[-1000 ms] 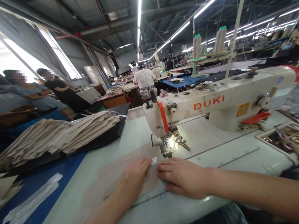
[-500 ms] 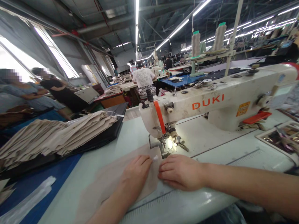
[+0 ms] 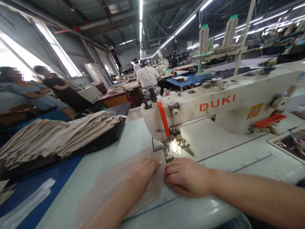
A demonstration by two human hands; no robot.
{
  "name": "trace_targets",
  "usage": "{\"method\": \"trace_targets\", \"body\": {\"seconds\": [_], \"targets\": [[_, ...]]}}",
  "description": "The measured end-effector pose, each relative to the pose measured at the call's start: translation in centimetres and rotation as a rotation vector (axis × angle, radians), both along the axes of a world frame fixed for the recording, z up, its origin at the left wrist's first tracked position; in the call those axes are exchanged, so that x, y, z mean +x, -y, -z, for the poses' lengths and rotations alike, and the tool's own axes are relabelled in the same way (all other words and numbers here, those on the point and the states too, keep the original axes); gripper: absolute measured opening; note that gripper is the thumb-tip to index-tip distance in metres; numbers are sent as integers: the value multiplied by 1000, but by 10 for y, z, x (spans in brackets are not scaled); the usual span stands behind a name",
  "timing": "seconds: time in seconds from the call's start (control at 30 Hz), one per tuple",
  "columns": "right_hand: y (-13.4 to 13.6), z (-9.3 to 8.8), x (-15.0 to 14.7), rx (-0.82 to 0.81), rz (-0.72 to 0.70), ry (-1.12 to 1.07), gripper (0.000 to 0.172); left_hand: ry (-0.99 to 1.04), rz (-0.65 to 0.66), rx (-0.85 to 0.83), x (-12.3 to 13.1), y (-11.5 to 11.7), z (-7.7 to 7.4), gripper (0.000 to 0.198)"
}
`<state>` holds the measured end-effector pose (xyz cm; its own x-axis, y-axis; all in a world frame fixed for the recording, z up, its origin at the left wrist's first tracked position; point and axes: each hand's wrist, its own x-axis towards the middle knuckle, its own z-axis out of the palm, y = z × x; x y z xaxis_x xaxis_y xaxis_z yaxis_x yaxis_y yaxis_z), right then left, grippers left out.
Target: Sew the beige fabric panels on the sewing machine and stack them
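A thin, pale beige fabric piece (image 3: 154,187) lies on the light green sewing table (image 3: 126,143), its far edge just in front of the needle area of a white sewing machine (image 3: 188,109). My left hand (image 3: 143,175) rests on top of the fabric, fingers bunched and pressed to it. A small whitish bit shows by those fingertips. At the fabric's right edge, my right hand (image 3: 187,176) has its fingers curled in, with the thumb hidden underneath. The machine's round needle plate (image 3: 172,148) is lit just beyond both hands.
Stacked beige fabric pieces (image 3: 78,133) lie on black material at the left. A clear plastic strip (image 3: 30,203) is on a blue surface. On the right are a red tray (image 3: 270,120) and a box of small tools (image 3: 289,144). Thread cones (image 3: 203,39) stand behind; people are farther back.
The view has shifted slightly, so the machine arm looks a little farther right. My left fingertips have slid forward and right over the whitish bit. My right hand stays at the fabric's edge.
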<state>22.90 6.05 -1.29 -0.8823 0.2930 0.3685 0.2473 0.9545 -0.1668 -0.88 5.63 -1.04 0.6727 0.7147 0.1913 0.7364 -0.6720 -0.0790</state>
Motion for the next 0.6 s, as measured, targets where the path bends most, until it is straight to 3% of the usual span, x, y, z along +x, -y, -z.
{"method": "trace_targets", "body": {"seconds": [0.2, 0.37, 0.6], "targets": [[2, 3, 0, -1, 10, 4, 19, 6, -3, 184, 14, 5, 4, 26], [5, 0, 1, 4, 19, 12, 19, -34, -98, 88, 29, 11, 4, 21], [10, 3, 1, 2, 42, 21, 18, 34, -1, 61, 25, 8, 1, 25]]}}
